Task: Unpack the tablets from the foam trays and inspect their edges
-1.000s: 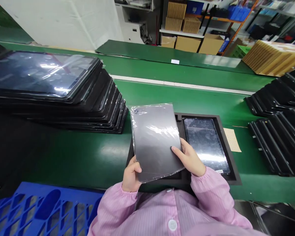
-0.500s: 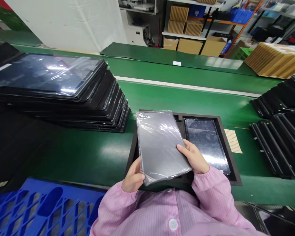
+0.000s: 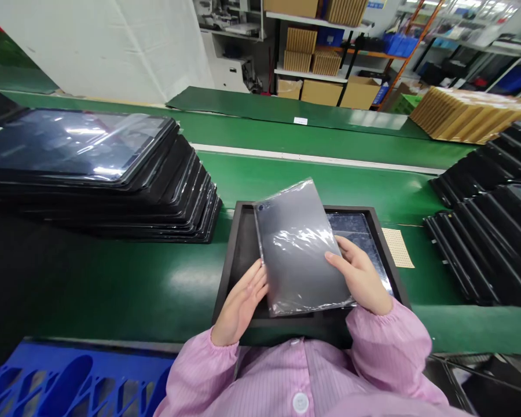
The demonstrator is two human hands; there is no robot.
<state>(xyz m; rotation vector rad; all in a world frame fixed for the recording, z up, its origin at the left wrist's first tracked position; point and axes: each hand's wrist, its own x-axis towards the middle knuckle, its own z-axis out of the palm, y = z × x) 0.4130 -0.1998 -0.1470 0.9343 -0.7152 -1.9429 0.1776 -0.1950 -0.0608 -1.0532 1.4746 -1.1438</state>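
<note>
A grey tablet (image 3: 301, 255) in clear plastic film is held up, tilted, with its back and corner camera facing me. My right hand (image 3: 362, 275) grips its right edge, thumb on the back and fingers underneath. Against the lower left edge lies my left hand (image 3: 242, 301), its fingers stretched out flat rather than wrapped round. Below is a black foam tray (image 3: 241, 243) on the green bench. A second tablet (image 3: 361, 229), its dark glossy screen up, sits in the tray's right compartment, partly covered by the held one and my right hand.
A tall stack of black trays (image 3: 191, 197) with screens stands left. More stacked black trays (image 3: 477, 255) are on the right. A sticker sheet (image 3: 398, 248) lies beside the tray, cardboard dividers (image 3: 464, 116) behind. A blue plastic crate (image 3: 82, 376) is at lower left.
The tablet has turned anticlockwise and shifted right, uncovering the tray's left compartment. My left hand has loosened its pinch and straightened its fingers. My right hand keeps its grip.
</note>
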